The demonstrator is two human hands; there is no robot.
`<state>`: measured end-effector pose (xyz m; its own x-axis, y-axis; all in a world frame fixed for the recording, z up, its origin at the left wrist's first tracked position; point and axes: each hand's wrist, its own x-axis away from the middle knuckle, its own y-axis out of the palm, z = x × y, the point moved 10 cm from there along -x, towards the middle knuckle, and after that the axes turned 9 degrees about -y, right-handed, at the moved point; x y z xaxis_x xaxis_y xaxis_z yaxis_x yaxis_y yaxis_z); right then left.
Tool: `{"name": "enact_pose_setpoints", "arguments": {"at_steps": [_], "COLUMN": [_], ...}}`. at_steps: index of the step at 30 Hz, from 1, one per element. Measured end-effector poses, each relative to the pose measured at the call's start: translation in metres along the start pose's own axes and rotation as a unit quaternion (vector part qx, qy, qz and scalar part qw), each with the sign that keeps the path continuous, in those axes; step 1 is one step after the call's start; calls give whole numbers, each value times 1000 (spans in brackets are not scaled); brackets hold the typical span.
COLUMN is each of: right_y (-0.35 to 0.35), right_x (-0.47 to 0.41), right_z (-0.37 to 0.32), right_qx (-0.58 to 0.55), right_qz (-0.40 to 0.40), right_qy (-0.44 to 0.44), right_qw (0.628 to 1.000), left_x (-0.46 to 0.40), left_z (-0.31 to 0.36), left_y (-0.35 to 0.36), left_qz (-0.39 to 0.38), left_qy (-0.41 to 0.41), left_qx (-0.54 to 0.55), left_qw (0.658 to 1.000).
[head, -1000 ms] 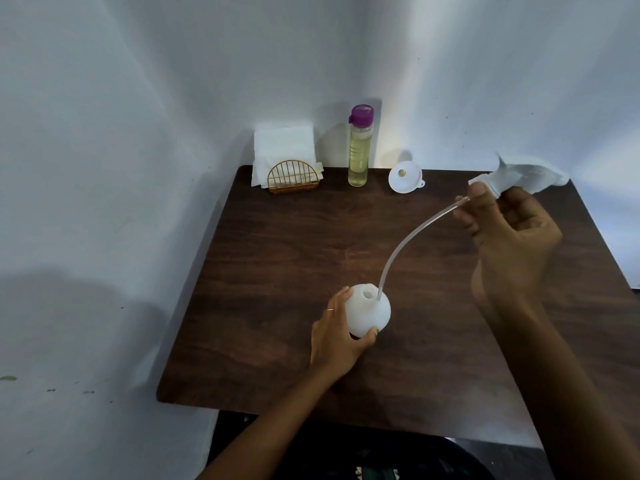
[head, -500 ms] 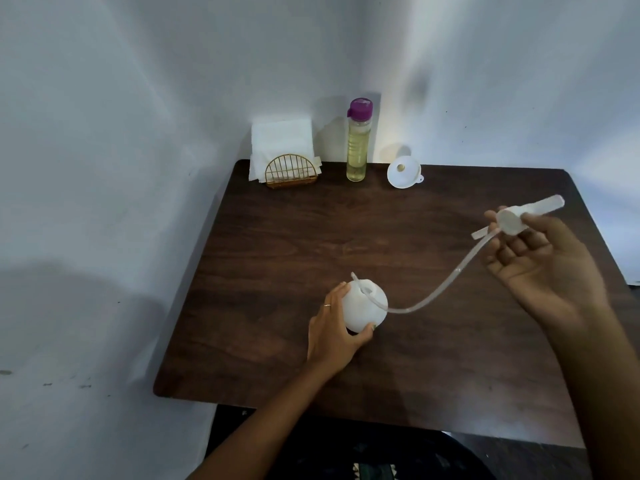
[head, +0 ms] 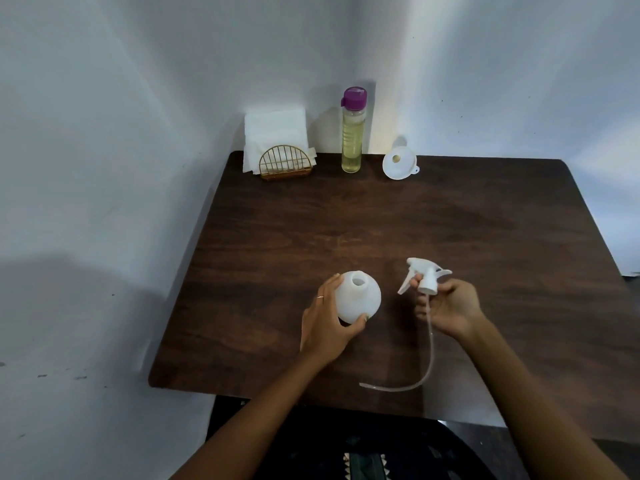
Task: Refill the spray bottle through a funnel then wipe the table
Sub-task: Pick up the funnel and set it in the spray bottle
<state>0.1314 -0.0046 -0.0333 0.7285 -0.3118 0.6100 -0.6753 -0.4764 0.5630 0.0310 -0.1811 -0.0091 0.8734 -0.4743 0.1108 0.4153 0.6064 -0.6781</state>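
Now my left hand (head: 327,322) curls around the round white spray bottle (head: 356,297), its mouth open, near my edge of the brown table (head: 450,220), while my right hand (head: 450,311) just beside it grips the spray top (head: 427,277), whose thin tube (head: 427,362) curls down almost to that edge. I think I am opening the bottle for filling, so next I should lay the top down on the wide bare wood. Then I reach far back for the funnel (head: 400,162) and the yellow refill bottle (head: 352,131) beside the napkins (head: 275,135) by the wall.
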Motion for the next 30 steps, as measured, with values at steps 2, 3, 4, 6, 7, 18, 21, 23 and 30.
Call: {"name": "enact_pose_setpoints", "arguments": {"at_steps": [2,3,4,6,7,18,21,23,30], "right_y": [4,5,5,3,2,-36,-40,-41,-53], "right_x": [-7,-11,-14,-20,-23,-27,-26,-25,-22], "right_z": [14,19,23,29,30,18,14,11,0], "right_qx": [10,18,27,47,60,217,229,237,284], "right_qz": [17,30,42,62,71,191,195,196,219], "right_qy": [26,35,45,55,55,-1,-22,-36,-58], "right_qw": [999,999,998,995,994,957,953,951,931], "left_x": [0,0,0,0,0,1,2,2,-1], "left_z": [0,0,0,0,0,-1,0,0,-4], "left_y": [0,0,-1,0,0,2,3,3,6], "left_qz": [0,0,-1,-2,-2,0,2,3,-19], "left_qy": [-1,-2,-2,-2,-3,-9,-8,-7,-22], "left_qx": [-2,-3,-2,-1,-2,-12,-14,-17,-24], "left_qw": [1000,1000,1000,1000,1000,1000,1000,1000,999]}}
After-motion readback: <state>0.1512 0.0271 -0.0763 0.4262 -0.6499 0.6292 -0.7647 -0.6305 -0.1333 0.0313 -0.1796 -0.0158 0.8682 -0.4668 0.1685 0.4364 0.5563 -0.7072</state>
